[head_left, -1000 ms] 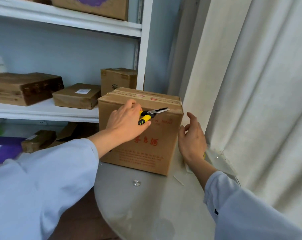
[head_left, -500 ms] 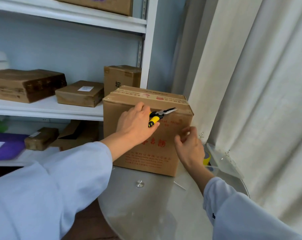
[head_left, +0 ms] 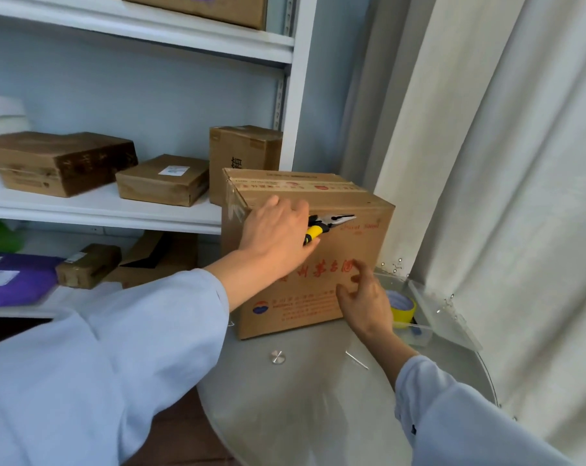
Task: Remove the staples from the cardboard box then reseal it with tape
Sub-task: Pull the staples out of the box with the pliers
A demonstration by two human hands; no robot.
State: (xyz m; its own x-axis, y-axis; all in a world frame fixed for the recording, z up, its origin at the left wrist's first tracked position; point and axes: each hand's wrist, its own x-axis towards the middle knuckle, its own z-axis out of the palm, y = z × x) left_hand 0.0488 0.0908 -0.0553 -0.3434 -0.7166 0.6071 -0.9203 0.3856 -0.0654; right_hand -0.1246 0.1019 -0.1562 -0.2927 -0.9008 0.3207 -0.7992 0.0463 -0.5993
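A brown cardboard box (head_left: 359,243) with red print stands on the round glass table (head_left: 318,405), its top taped. My left hand (head_left: 275,237) grips yellow-handled pliers (head_left: 325,225) and lies against the box's front near the top edge, the jaws pointing right. My right hand (head_left: 365,297) is in front of the box's lower right corner, fingers loosely curled with the index finger raised; I see nothing in it. A yellow tape roll (head_left: 404,309) sits just right of that hand, behind it.
A clear plastic tray (head_left: 443,317) holds the tape at the table's right side. A thin metal pin (head_left: 357,360) and a round metal stud (head_left: 278,357) lie on the glass. Shelves (head_left: 100,210) with several boxes stand at left, white curtains (head_left: 506,196) at right.
My right hand has moved down and left, from the box's right edge to in front of its lower right corner. The left hand with the pliers stays on the box. The camera shifted.
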